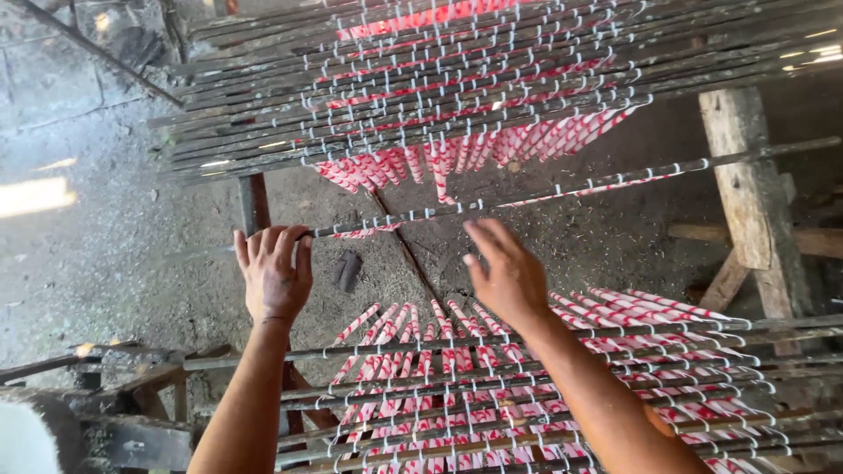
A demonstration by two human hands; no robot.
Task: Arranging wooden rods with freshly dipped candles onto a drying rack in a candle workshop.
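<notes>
Left hand point(274, 274) has its grip closed over the near end of a single dark rod point(527, 190), fingers curled over the top. Right hand point(505, 272) is spread, gripping nothing, just below the same rod near its middle and not touching it. That rod lies alone across the gap between two groups, spanning toward the wooden post point(746, 175); red-and-white striped sticks point(606, 186) hang from its white clips, apparently so that nothing touches them. Upper rack of rods point(421, 105) is packed close, with a bunch of striped sticks point(474, 149) hanging beneath. Lower rack of rods point(527, 386), under the forearms, carries many more rows of the same sticks. No bins or trays are visible; the rods themselves serve as holders. Below lies a dusty floor point(114, 246).
</notes>
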